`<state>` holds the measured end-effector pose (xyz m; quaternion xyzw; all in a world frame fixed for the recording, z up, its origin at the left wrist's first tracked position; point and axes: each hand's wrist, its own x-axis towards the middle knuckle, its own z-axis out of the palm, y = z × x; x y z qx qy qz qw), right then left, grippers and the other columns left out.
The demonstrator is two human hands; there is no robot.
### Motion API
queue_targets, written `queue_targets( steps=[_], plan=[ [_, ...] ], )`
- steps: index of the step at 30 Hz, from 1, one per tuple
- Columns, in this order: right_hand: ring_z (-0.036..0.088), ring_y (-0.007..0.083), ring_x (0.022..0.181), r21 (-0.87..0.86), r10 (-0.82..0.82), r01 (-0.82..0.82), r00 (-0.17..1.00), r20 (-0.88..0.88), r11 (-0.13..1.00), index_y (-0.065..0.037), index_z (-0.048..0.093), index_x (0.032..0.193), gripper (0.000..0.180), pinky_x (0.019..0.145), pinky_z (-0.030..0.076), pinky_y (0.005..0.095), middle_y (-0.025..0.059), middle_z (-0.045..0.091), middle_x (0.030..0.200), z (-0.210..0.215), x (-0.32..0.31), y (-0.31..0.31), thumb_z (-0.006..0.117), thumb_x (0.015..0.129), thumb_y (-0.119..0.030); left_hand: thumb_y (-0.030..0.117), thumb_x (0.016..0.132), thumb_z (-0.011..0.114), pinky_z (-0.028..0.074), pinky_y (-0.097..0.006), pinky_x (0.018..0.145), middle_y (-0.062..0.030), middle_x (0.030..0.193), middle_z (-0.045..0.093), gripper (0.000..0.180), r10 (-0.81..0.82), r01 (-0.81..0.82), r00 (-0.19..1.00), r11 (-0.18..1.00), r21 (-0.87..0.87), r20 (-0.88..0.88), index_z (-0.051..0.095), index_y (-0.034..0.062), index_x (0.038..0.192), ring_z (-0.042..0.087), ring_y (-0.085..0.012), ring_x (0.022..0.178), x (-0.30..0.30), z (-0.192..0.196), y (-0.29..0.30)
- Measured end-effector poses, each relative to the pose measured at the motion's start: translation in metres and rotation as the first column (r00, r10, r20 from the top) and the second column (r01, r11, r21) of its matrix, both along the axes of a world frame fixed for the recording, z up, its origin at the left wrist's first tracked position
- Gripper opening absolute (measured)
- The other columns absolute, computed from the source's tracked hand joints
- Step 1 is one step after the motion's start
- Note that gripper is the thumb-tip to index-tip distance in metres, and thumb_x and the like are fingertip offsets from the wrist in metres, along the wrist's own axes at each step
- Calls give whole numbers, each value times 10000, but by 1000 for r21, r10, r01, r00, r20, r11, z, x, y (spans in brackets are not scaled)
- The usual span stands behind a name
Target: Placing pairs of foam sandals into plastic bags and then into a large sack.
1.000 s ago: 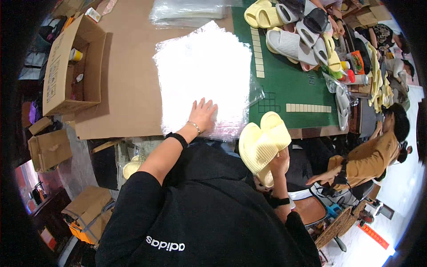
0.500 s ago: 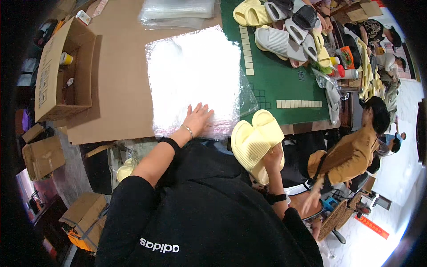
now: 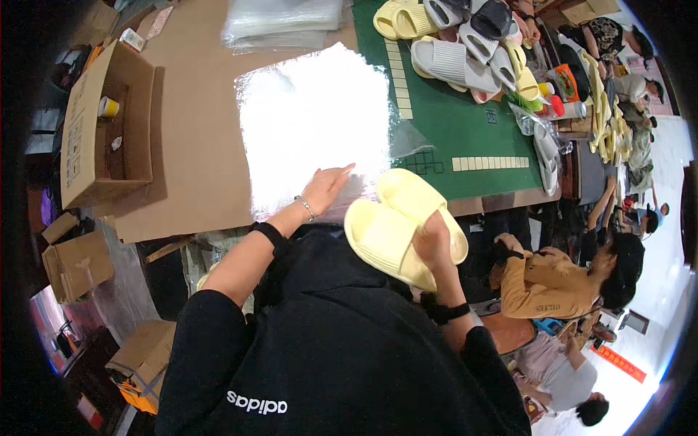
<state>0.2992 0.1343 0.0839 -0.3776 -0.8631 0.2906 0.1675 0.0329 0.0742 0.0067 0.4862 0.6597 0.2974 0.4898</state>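
Note:
A pair of pale yellow slide slippers (image 3: 385, 236) is gripped in my right hand (image 3: 434, 240), the two side by side with their ribbed straps up. They hang over the table's near edge, toes close to a stack of shiny clear plastic bags (image 3: 313, 116). My left hand (image 3: 327, 190) is at the near right part of that stack, fingers stretched out toward the slippers and nothing visible in them. Whether its fingertips touch the top bag, I cannot tell. Glare whitens most of the stack.
Yellow, grey and black slippers (image 3: 454, 62) are heaped on the green mat (image 3: 472, 185) at the far right. More clear bags (image 3: 283, 22) lie at the back. An open cardboard box (image 3: 109, 178) stands at left. A person in a tan jacket (image 3: 545, 283) is on the right.
The slippers have moved left and turned, closer to the bag stack. My left hand has gone from lying flat with fingers spread to fingers together, pointing right. The person in tan has shifted.

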Motion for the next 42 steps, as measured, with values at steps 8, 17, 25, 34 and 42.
queue_targets(
  steps=[8,17,25,34,42],
  plan=[
    [496,332,840,184,-31,18,997,65,983,8,563,781,193,746,412,422,148,549,839,-16,-55,17,607,622,-92,270,919,230,102,-507,1051,-101,1395,260,438,-235,392,763,909,142,-602,319,167,1336,213,-317,1287,21,62,-8],
    [491,288,911,290,-113,32,957,267,956,4,560,787,193,784,399,358,143,557,880,-43,-165,41,515,740,-177,346,934,164,-35,-493,1054,-92,1412,233,465,-344,429,897,831,354,-279,309,188,1346,114,-311,1323,48,123,-26],
    [583,327,631,-93,-83,66,979,-185,993,-14,613,738,225,589,458,432,155,581,660,-5,-296,32,505,781,-207,35,827,449,132,-491,1044,-112,1294,415,421,-192,307,888,924,227,-419,471,136,1235,318,-309,1242,-13,179,-73],
    [568,237,837,-383,918,-891,339,-206,243,18,583,933,222,737,434,362,185,601,860,-48,-328,-77,502,842,-168,81,790,503,309,-475,944,-130,1158,506,341,-13,11,633,1000,-9,-774,540,76,1129,436,-318,1110,-183,123,-143],
    [519,345,898,237,-401,407,913,-75,882,43,560,900,257,790,402,400,199,565,904,-9,-156,249,609,699,-109,156,665,598,179,-527,1013,-194,1282,365,593,153,-178,533,982,67,-832,438,63,1229,275,-389,1225,-119,64,-152]
  ],
)
